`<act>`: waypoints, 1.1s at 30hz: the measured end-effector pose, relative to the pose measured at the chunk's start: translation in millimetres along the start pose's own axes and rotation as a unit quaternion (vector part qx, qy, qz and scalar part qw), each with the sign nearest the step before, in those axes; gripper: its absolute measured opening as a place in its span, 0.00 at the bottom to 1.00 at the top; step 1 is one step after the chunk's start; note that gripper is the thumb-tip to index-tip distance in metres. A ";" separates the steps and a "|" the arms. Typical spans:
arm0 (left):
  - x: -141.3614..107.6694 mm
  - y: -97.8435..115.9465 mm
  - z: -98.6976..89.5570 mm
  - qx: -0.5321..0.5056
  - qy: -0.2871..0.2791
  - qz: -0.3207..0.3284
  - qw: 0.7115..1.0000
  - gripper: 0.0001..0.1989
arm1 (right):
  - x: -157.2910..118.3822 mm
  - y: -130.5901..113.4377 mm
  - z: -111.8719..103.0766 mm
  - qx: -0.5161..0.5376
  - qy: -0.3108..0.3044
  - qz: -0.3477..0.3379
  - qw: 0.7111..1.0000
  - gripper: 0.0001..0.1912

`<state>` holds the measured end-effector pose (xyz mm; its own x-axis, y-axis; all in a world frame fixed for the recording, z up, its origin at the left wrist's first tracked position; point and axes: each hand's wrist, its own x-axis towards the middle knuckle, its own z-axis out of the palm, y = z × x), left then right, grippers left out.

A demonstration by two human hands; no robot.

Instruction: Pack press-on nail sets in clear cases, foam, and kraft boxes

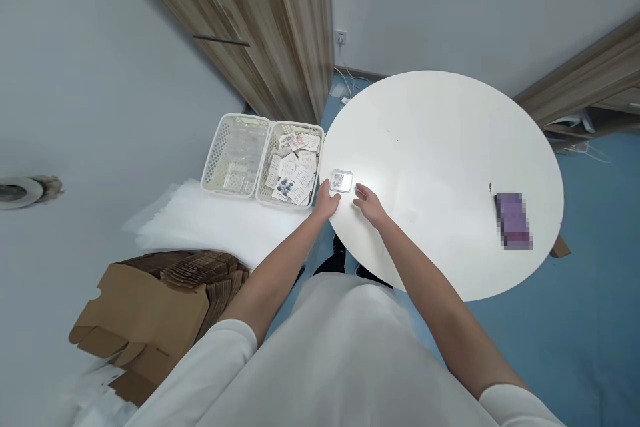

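Observation:
A small clear case [341,181] with a patterned card or insert lies flat on the white round table [440,140], close to its left edge. At the case's lower left corner is my left hand [327,200], thumb and fingers apart, beside or just touching it. To the right of the case, my right hand [369,204] hovers over the table with its fingers spread and nothing in them.
Left of the table stand a white basket of printed cards [296,173] and a basket of clear plastic cases [240,153]. White foam sheets [200,220] and flattened cardboard boxes [150,307] lie nearer. A blurred purple item [513,220] rests at the table's right.

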<state>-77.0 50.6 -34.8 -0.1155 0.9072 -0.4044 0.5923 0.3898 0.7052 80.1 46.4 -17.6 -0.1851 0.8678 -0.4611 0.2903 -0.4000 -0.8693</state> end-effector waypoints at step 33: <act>-126.4 77.7 154.2 0.121 -0.185 0.217 0.951 0.26 | -158.9 122.0 -146.7 -0.225 0.138 -0.022 0.964 0.21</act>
<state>106.6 -58.2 -18.7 0.4429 0.8394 -0.3151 0.6922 -0.0968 0.7151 282.6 -97.0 -24.2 0.0320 0.9513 -0.3067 0.6767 -0.2464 -0.6938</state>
